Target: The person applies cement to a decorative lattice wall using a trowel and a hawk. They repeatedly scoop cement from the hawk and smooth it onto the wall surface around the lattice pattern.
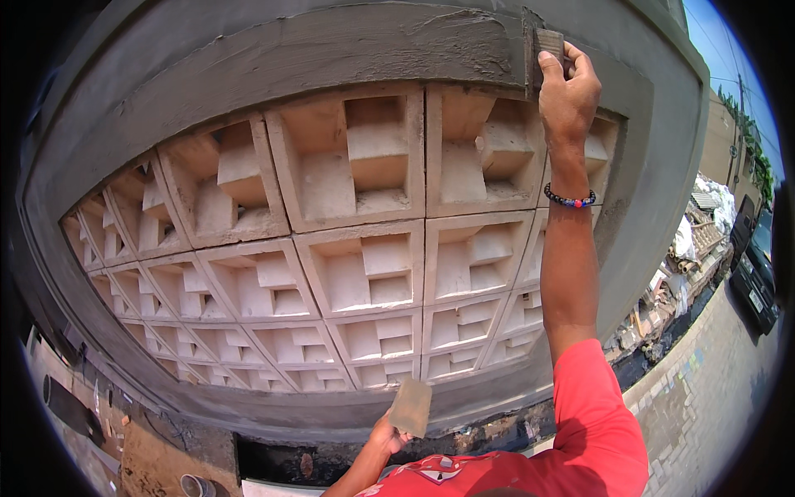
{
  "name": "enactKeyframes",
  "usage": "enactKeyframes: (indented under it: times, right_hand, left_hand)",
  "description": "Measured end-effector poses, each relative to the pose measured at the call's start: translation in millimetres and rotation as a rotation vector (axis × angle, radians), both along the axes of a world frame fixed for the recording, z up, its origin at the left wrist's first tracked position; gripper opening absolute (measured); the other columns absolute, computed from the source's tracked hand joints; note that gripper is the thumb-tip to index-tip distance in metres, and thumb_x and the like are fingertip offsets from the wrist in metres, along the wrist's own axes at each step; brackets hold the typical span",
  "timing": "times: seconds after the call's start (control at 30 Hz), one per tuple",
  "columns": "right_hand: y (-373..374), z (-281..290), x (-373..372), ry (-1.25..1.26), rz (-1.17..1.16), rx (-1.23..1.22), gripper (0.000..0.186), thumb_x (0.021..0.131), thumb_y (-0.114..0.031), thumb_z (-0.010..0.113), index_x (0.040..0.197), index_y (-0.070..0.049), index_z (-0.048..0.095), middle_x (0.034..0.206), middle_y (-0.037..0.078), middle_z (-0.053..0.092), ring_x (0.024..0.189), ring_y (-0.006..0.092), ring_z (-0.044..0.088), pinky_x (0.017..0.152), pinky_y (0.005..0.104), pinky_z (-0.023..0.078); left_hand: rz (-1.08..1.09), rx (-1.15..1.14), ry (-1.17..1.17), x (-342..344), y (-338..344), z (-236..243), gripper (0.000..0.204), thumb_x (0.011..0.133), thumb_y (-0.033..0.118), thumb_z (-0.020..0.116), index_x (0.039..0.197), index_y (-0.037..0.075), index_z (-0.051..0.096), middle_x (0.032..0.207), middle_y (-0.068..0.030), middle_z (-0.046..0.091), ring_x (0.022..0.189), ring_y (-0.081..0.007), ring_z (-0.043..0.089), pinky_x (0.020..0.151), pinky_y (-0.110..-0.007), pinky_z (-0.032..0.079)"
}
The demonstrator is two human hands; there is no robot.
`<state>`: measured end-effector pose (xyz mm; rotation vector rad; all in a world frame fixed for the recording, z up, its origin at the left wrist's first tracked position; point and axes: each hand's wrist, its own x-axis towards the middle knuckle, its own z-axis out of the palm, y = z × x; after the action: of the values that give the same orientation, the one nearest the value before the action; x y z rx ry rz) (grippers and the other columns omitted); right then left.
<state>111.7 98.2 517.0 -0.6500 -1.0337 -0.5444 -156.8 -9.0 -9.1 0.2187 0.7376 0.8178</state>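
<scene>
My right hand (570, 95) is raised to the top of the frame, gripping a small, flat, grey-brown plastering tool (547, 43) against the wet cement band (373, 45) above the block screen. The band is roughly textured near the tool. My left hand (387, 435) is low at the centre, holding a rectangular, mud-coloured board (411, 406) with cement stains. The screen of pale, square, patterned breeze blocks (323, 182) fills the middle, set in a grey rendered frame (662, 157).
A drainage trench (290, 455) runs along the wall's foot. A bucket (197, 484) and dark pipe (66, 402) lie at lower left. At right are a rubble pile (687, 240), a paved path (687, 422) and a parked dark car (754, 286).
</scene>
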Motion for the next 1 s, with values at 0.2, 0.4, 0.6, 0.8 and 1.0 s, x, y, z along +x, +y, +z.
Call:
enactKeyframes:
  times: [0.2, 0.4, 0.6, 0.8, 1.0]
  right_hand:
    - [13, -6, -53, -0.052, -0.079, -0.087, 0.029, 0.080, -0.010, 0.059, 0.105, 0.006, 0.058, 0.085, 0.020, 0.065, 0.079, 0.0328, 0.065, 0.074, 0.0394, 0.051]
    - [14, -42, -158, -0.483, 0.190, -0.086, 0.029, 0.078, -0.009, 0.060, 0.103, 0.006, 0.059, 0.087, 0.022, 0.063, 0.081, 0.0330, 0.063, 0.074, 0.0369, 0.050]
    - [-8, -1, -66, -0.050, 0.246, 0.073, 0.026, 0.081, -0.010, 0.061, 0.103, 0.004, 0.060, 0.082, 0.011, 0.066, 0.073, 0.0154, 0.062, 0.068, 0.0286, 0.050]
    - [20, 19, -10, 0.062, -0.163, -0.024, 0.031, 0.081, -0.015, 0.061, 0.105, 0.004, 0.060, 0.083, 0.014, 0.067, 0.074, 0.0216, 0.065, 0.071, 0.0336, 0.052]
    - [10, 10, -117, -0.086, 0.073, -0.107, 0.033, 0.081, -0.012, 0.058, 0.108, 0.007, 0.057, 0.094, 0.023, 0.064, 0.090, 0.0311, 0.064, 0.080, 0.0389, 0.050]
  left_hand:
    - [-0.028, 0.012, -0.033, -22, 3, -33, 0.020, 0.092, 0.020, 0.048, 0.111, 0.013, 0.052, 0.090, -0.0052, 0.063, 0.066, -0.0188, 0.062, 0.045, -0.029, 0.045]
    - [-0.043, 0.013, -0.026, -20, 11, -26, 0.021, 0.092, 0.020, 0.049, 0.111, 0.013, 0.051, 0.090, -0.0052, 0.063, 0.068, -0.0188, 0.062, 0.047, -0.030, 0.046]
    - [0.070, 0.006, 0.012, -25, 2, -4, 0.021, 0.090, 0.023, 0.053, 0.108, 0.014, 0.053, 0.089, -0.0045, 0.063, 0.066, -0.0184, 0.061, 0.046, -0.029, 0.043]
    - [0.036, -0.024, -0.006, -58, 1, -53, 0.021, 0.089, 0.025, 0.053, 0.108, 0.015, 0.054, 0.086, -0.0047, 0.063, 0.065, -0.0189, 0.061, 0.045, -0.029, 0.043]
    - [0.080, 0.001, -0.033, -62, 3, -48, 0.017, 0.092, 0.019, 0.048, 0.106, 0.013, 0.054, 0.085, -0.0050, 0.063, 0.065, -0.0191, 0.061, 0.044, -0.030, 0.044]
